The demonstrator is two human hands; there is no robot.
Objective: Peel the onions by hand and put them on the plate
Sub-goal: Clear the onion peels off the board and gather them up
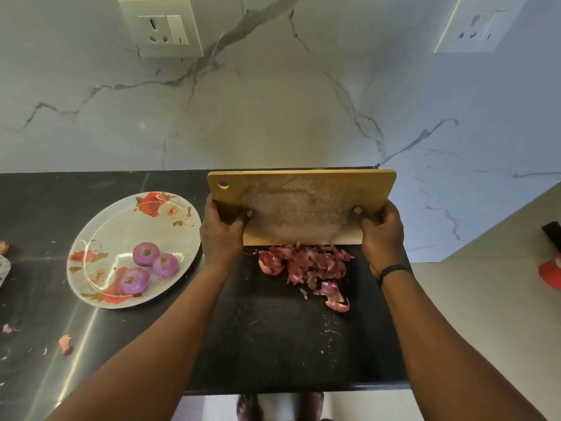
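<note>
L hand (223,235) & R hand (381,232): fingers grip tilted cutting board (303,205) | 3 peeled onions (146,253) on plate (100,226) | risk: I tip too fast; skins (306,265) scatter off tabletop (273,344)

Black polished stone table (273,354), white oval floral plate (100,238) at nine o'clock, heap of reddish onion skins (306,265) centre, stray skin scraps (65,344) at eight o'clock

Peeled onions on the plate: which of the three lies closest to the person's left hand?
The right-most onion, in the middle of the trio. It lies nearest the plate's right rim, toward the left hand; the others sit farther left.
</note>
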